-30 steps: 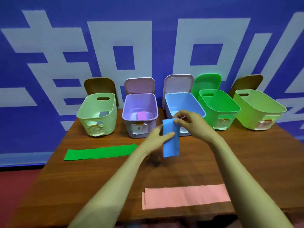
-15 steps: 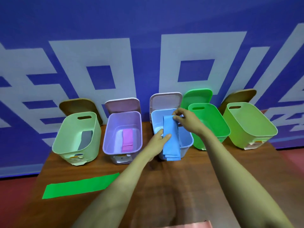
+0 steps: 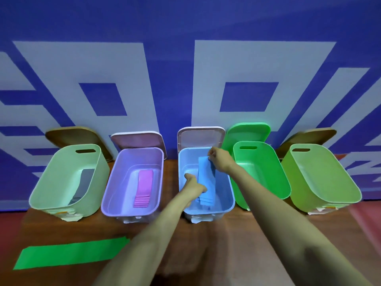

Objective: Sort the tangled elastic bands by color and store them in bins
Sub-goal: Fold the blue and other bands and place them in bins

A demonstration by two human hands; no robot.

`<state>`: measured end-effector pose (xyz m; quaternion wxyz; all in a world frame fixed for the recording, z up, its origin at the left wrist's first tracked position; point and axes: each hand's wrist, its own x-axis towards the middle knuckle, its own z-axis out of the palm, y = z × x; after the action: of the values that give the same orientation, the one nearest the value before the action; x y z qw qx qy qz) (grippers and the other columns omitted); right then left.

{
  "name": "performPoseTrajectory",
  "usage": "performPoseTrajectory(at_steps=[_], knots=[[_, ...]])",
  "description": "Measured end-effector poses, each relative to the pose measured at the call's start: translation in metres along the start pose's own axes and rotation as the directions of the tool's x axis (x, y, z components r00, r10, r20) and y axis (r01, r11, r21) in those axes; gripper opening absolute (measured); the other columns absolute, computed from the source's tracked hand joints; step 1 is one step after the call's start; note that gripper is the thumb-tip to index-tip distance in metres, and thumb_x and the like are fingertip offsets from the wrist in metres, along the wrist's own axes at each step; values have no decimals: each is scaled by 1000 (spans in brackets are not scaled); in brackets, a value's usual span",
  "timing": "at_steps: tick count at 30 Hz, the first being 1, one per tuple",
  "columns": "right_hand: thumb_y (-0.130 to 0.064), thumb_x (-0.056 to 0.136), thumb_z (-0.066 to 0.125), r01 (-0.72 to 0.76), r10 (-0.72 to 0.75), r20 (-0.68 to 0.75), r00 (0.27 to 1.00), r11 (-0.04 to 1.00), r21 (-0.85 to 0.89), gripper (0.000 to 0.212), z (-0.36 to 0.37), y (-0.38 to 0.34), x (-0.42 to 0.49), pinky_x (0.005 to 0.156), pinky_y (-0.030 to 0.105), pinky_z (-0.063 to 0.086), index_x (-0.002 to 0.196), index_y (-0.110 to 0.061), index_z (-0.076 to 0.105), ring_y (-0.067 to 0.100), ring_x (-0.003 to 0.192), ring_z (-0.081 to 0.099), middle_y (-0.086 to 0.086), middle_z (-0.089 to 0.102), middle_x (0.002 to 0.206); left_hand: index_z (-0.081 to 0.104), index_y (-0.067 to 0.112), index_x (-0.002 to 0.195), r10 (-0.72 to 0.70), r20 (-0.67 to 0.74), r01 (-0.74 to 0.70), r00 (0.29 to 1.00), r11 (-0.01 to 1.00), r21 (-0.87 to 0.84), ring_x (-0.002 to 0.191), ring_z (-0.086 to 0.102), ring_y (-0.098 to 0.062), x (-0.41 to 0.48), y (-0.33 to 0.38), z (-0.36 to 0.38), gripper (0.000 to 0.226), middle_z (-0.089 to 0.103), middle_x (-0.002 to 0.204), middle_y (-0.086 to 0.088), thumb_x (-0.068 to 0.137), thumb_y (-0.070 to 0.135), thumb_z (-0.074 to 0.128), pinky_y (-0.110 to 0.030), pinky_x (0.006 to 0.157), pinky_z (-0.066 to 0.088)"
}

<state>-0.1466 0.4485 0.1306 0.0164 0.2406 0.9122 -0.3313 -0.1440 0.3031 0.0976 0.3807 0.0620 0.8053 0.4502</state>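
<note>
A folded blue band (image 3: 206, 180) lies lengthwise inside the blue bin (image 3: 229, 195), the middle one of the row. My right hand (image 3: 219, 159) pinches the band's far end near the bin's back wall. My left hand (image 3: 192, 185) grips its near half, low in the bin. A folded pink-purple band (image 3: 144, 187) lies in the lilac bin (image 3: 109, 188). A grey band (image 3: 81, 187) leans inside the pale green bin (image 3: 51, 182) at the left. A bright green band (image 3: 70, 254) lies flat on the table's left front.
A bright green bin (image 3: 266, 170) and a lime bin (image 3: 321, 176) stand to the right of the blue one. Lids lean on the blue-and-white wall behind each bin. The wooden table (image 3: 237, 234) carries everything; its left edge is near the green band.
Both hands carried the blue band forward from above the table, over the bin's front edge and down into the blue bin. The view moved closer; the pink band at the front left the frame.
</note>
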Motion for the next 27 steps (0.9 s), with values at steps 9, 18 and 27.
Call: performPoseTrajectory(at_steps=[9,18,27], knots=[[-2,86,51,-13,83,236,968,959,-284,23,75,33,65,83,38,46,109,-5,53,33,107,57,16,61,116,-22,6,145,-252,-22,248,968,930,271,106,58,-22,68,-14,20,78,52,131,-10,98,8,41,-27,69,46],[-3,90,43,56,64,224,972,869,-491,29,106,46,80,85,37,49,116,-7,54,31,110,60,13,61,119,-2,4,148,-361,-30,322,932,789,523,129,40,-31,79,-9,30,66,13,149,-22,97,7,39,-33,93,43],[4,88,42,181,-109,162,981,823,-538,30,105,46,70,80,39,46,116,-4,51,31,113,51,13,51,122,51,4,122,-261,-1,182,965,671,719,125,39,-30,73,-13,34,32,44,135,-16,92,7,42,-33,97,39]])
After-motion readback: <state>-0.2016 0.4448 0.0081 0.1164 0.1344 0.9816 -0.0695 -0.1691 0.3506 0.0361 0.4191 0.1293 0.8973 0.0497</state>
